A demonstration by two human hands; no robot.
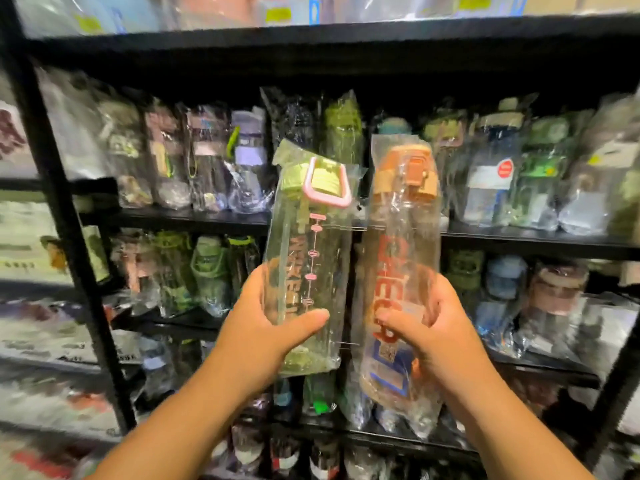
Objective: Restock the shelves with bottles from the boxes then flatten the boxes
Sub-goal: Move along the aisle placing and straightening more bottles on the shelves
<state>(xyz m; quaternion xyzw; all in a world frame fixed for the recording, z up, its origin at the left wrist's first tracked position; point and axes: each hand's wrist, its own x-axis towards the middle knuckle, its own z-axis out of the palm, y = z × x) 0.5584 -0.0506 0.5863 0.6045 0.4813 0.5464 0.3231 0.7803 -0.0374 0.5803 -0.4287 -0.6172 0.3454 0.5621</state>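
Left hand [273, 323] grips the green-capped bottle [304, 258] — right hand [429, 327] the orange-capped bottle [398, 271].

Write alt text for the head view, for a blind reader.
The left hand grips a green-lidded bottle with a pink handle and the right hand an orange-lidded bottle, both plastic-wrapped, roughly upright before black shelves crowded with bagged bottles.

Clear-wrapped packages with yellow-green labels [277, 14] line the top tier, high above the fingers of the left hand [263, 323]. Far to the left of those fingers, white printed packs [31, 251] sit in tiers, too blurred to read. A dark-red-printed pack [12, 133] sits higher than the fingers, and a red-lettered pack [38, 460] lies well below them.
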